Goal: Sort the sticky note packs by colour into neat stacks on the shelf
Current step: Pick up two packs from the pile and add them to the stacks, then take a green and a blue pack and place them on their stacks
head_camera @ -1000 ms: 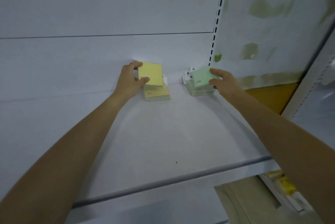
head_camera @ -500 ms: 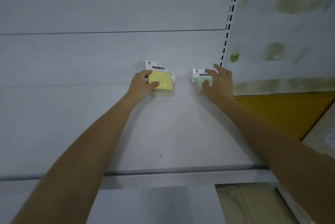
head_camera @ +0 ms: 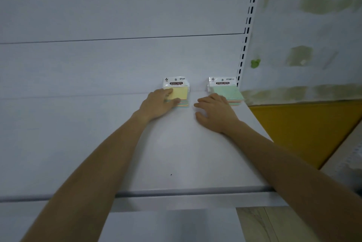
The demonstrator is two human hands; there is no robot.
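Two stacks of sticky note packs stand at the back of the white shelf [head_camera: 176,144]. The left stack has a yellow pack [head_camera: 179,93] on top, its "STICKY NOTE" header against the back panel. My left hand [head_camera: 156,103] grips this stack at its left front corner, fingers on top and thumb along the front edge. The right stack has a green pack [head_camera: 227,92] on top. My right hand [head_camera: 215,112] lies just in front and to the left of it, fingers spread, holding nothing.
A slotted upright [head_camera: 247,26] rises right behind the green stack. Beyond it is a stained wall with a yellow panel [head_camera: 303,130]. The shelf's front lip [head_camera: 176,191] runs across the lower view. Wooden flooring [head_camera: 260,224] shows below right.
Both packs went from held in the air to lying flat on their stacks. My right hand has let go of the green pack and drawn back towards me.
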